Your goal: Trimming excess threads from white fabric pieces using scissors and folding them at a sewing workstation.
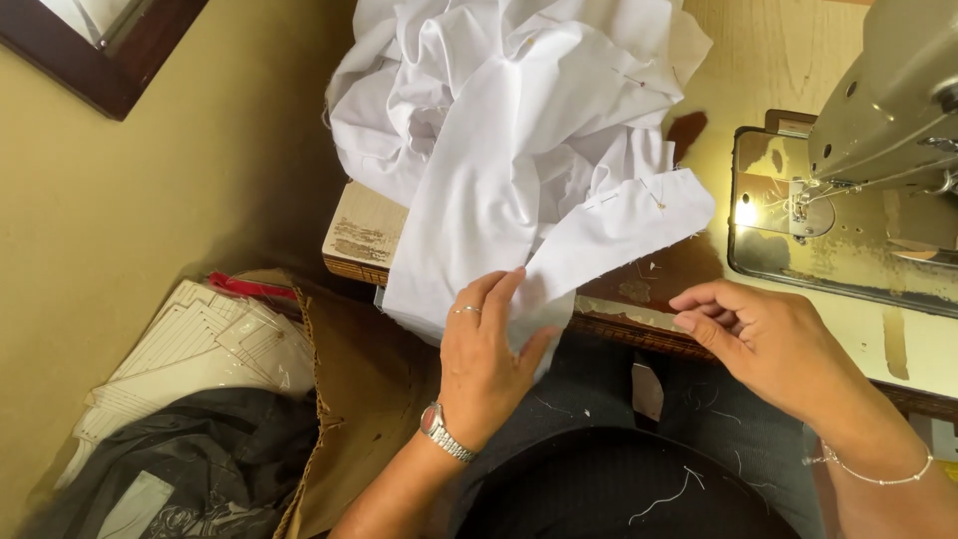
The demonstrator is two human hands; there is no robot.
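A heap of white fabric (499, 110) lies on a worn wooden sewing table (361, 232), with a long strip hanging over the near edge. My left hand (484, 359), wearing a ring and a wristwatch, pinches the lower part of that strip between thumb and fingers. A pinned white band (639, 215) sticks out to the right from the strip. My right hand (758, 334) hovers at the table's front edge, fingers curled together, just below and right of the band, with a thin bracelet on the wrist. Nothing shows between its fingers.
A grey sewing machine (883, 110) stands at the right, its lamp lighting the needle plate (788, 205). On the floor at left are cardboard (359, 399), stacked pale paper pieces (200, 344) and a dark plastic bag (190, 459). A dark-framed panel (100, 40) leans on the wall.
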